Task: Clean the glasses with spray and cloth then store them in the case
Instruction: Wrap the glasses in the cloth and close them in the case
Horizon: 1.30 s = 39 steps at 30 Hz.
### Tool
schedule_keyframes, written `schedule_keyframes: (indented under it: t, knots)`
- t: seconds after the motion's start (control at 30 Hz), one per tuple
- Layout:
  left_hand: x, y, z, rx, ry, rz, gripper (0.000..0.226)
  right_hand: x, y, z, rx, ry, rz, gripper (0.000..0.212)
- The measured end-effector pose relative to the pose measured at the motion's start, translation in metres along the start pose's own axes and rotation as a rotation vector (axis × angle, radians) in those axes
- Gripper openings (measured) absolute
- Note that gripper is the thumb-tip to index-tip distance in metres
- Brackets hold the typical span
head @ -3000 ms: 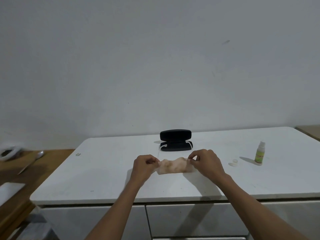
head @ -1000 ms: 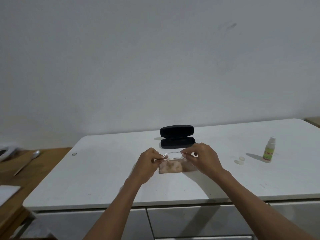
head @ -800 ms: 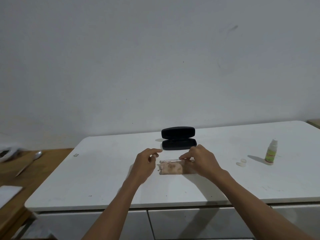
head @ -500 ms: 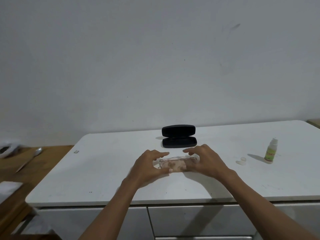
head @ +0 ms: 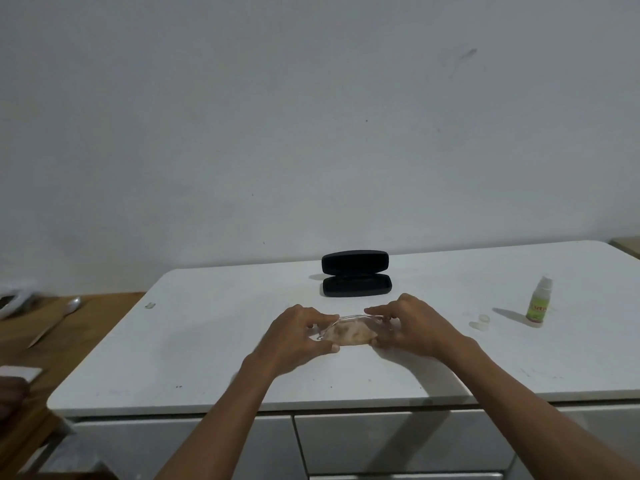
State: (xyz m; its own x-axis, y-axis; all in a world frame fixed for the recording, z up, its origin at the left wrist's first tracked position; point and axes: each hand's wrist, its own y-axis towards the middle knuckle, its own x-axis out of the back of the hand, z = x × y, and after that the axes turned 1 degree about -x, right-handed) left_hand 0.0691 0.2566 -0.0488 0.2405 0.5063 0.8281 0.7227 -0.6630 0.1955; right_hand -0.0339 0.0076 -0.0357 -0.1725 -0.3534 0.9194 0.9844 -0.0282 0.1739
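The clear-framed glasses (head: 349, 319) sit between my two hands over the middle of the white table (head: 207, 341), with the folded beige cloth (head: 348, 334) right against them. My left hand (head: 298, 332) grips the left end, fingers on top and thumb below. At the right end, my right hand (head: 412, 329) holds on in the same way. The black glasses case (head: 356, 274) lies open just behind my hands, and I see nothing in it. Far to the right stands the small spray bottle (head: 538, 301) with a green label, uncapped.
A small clear cap (head: 479, 322) lies left of the bottle. A tiny object (head: 150, 305) sits near the table's left edge. A spoon (head: 55, 322) rests on the wooden surface at left. Drawers (head: 381, 441) run below the table's front edge.
Three seconds ago both hands stretched the cloth alone. Since then the glasses came onto the cloth, my fingers briefly loosened, and both hands now close round the ends of glasses and cloth.
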Motion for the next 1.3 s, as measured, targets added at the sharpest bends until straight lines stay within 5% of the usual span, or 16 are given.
schedule_keyframes:
  t: [0.57, 0.73, 1.3]
  knots:
    - [-0.008, 0.015, 0.009, -0.022, -0.123, -0.029, 0.052, -0.008, 0.006, -0.011, 0.05, 0.046, -0.113, 0.071]
    - [-0.006, 0.039, 0.008, -0.061, -0.157, -0.07, 0.05, -0.002, 0.022, -0.019, 0.043, 0.069, -0.2, 0.056]
    - [-0.017, 0.129, 0.03, -0.061, -0.189, -0.146, 0.052, -0.011, 0.102, -0.062, 0.046, 0.061, -0.285, 0.055]
